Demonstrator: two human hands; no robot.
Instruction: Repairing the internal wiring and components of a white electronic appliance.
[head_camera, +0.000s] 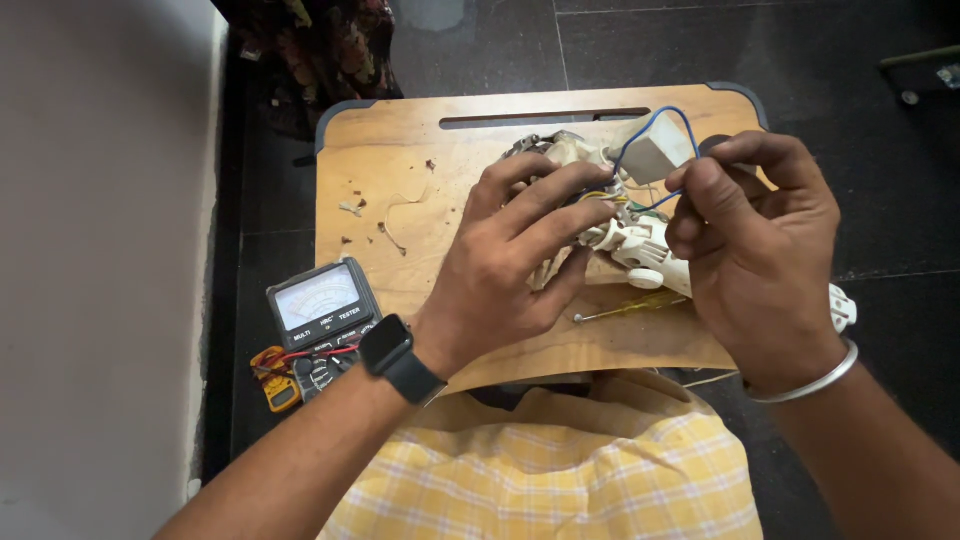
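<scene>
A white plastic electrical assembly (640, 245) with loose wires lies on a small wooden lap table (400, 180). My left hand (515, 255), with a black smartwatch on the wrist, presses down on the assembly's left part, fingers spread over it. My right hand (760, 245), with a silver bangle on the wrist, pinches a blue wire (655, 125) that loops up to a white block (652, 150) at the assembly's far end. A thin screwdriver with a yellow handle (630, 308) lies on the table below the assembly.
An analog multimeter (322, 315) with red and black leads sits on the dark floor at the table's left, beside a small yellow meter (275, 385). Wire scraps and crumbs (390, 215) lie on the table's left part. A white wall (100, 250) runs along the left.
</scene>
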